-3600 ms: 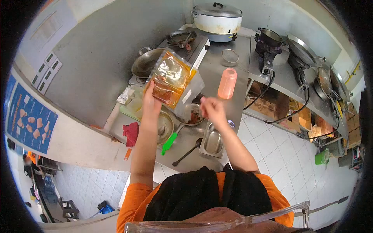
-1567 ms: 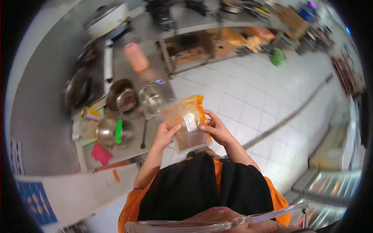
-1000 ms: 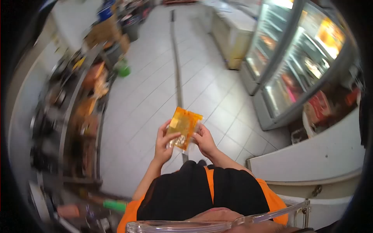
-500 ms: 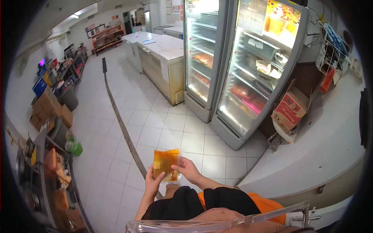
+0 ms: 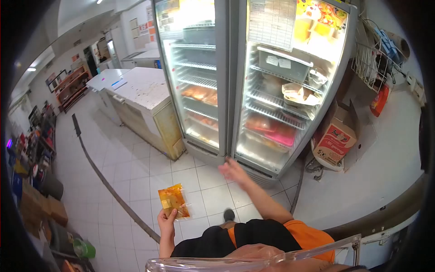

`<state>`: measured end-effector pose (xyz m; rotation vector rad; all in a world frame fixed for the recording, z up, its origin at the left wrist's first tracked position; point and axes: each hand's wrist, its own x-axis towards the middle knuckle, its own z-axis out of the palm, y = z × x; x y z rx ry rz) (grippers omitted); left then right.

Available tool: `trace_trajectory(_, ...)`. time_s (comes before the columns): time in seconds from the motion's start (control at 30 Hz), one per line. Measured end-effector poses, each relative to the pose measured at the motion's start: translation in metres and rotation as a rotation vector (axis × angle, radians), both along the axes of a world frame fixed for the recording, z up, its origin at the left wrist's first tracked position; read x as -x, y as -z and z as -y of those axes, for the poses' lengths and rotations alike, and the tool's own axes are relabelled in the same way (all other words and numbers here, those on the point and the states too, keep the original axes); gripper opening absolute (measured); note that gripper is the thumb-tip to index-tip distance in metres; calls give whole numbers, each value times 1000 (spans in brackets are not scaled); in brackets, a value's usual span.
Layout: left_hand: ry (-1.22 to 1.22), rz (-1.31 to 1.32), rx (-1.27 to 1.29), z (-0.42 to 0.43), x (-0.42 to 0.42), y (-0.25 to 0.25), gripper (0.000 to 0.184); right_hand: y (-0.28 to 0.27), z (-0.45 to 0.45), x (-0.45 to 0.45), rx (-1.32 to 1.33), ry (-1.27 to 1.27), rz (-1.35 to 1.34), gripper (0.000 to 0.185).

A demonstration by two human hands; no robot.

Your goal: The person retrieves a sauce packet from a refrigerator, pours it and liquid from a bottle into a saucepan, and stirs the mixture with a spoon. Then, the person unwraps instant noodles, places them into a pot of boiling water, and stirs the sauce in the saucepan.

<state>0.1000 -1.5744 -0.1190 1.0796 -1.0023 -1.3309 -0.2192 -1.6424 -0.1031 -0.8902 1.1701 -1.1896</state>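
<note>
Right hand point(image 5: 233, 171) now off packet point(image 5: 176, 201), near fridge point(image 5: 256, 153), cardboard box point(image 5: 336, 138) alongside

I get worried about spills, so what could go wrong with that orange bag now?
The left hand pinches the bag near one lower corner, so it might slip and drop onto the tiled floor. The right hand reaches out near the fridges, so fingers could perhaps get bumped.

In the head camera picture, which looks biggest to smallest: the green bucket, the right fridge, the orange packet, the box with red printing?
1. Right fridge
2. Box with red printing
3. Orange packet
4. Green bucket

That's only how big they look here.
</note>
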Motion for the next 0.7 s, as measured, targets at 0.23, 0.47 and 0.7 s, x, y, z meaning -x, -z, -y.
trace_trajectory(0.23, -39, -67, -29, 149, 40, 9, 22, -64, 189, 138, 562, 328, 54, 53)
trace_trajectory(0.47, -33, -98, -27, 262, 72, -15, 21, -147, 274, 164, 621, 24, 276, 46)
trace_trajectory(0.7, 55, -40, -62, 355, 54, -6, 23, -158, 290, 144, 604, -33, 313, 31)
